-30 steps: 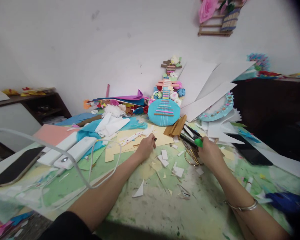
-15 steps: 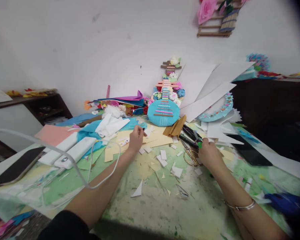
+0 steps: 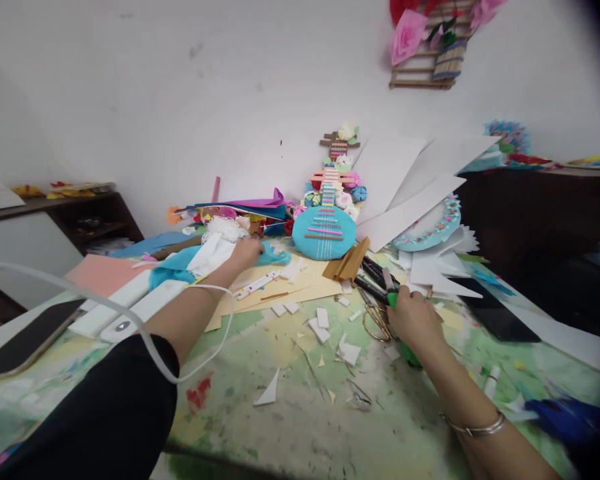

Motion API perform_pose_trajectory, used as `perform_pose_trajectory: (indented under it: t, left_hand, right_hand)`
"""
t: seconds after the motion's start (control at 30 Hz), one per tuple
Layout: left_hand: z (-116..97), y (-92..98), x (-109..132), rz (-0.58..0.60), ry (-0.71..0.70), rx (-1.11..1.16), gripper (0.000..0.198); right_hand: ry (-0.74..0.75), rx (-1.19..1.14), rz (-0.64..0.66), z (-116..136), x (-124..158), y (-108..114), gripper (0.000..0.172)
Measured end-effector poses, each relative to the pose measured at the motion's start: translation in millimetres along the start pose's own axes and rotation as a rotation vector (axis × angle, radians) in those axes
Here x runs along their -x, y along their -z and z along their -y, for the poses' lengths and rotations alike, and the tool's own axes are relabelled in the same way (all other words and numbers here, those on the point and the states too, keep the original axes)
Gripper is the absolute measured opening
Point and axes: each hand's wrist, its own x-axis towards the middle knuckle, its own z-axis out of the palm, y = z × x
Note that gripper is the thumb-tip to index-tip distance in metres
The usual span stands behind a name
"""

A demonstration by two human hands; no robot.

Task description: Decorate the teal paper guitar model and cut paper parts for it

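Reaching over the far left of the table, my left hand is beside crumpled white paper and blue crepe paper. Its fingers look curled together, with the tips hidden. My right hand is wrapped round a green utility knife, whose short grey blade points up and away. Close by that fist lie gold-handled scissors and several black pens. A blue paper lute with coloured strips and white strings leans at the back. Cream paper sheets lie between my hands.
Small white card scraps are scattered mid-table. A white cable loops across my left forearm. Phones lie at the left and right. Large white sheets lean on the wall.
My left hand has moved left and farther away, from above the cream paper to the blue and white paper. My right hand still holds the utility knife. The view has tilted slightly upward.
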Motion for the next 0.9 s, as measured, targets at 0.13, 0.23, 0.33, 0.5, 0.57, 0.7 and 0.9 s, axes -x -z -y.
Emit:
perform_pose_trajectory:
  t: [0.13,0.23,0.33,0.5,0.57,0.7,0.9]
  left_hand:
    - [-13.8,11.9,-16.7,-0.061,0.072,0.152,0.012]
    - [-37.0,18.6,-17.4,-0.073,0.125,0.309,0.013]
    - [-70.7,18.5,6.8,0.014,0.131,0.478,0.010]
    - [-127.3,0.8,91.9,0.281,0.034,0.910,0.021]
    - [-142.9,-12.8,126.3,0.326,0.036,0.961,0.021]
    - [-158.1,-38.2,170.9,0.359,-0.005,0.884,0.012]
    - [-153.3,-41.3,181.2,0.326,-0.162,0.729,0.019]
  right_hand:
    - [-0.019,-0.036,-0.046,0.2,1.3,0.7,0.029]
    - [-0.022,-0.133,-0.160,0.9,0.1,2.2,0.034]
    - [0.142,-0.426,-0.289,5.2,-0.6,5.3,0.034]
    - [0.322,-1.212,0.056,27.0,12.2,8.4,0.027]
    - [0.276,-1.444,0.340,37.4,20.3,7.4,0.035]
    - [0.279,-1.549,0.527,49.7,31.5,4.7,0.040]
    - [0.400,-1.552,0.498,47.1,28.8,3.4,0.028]
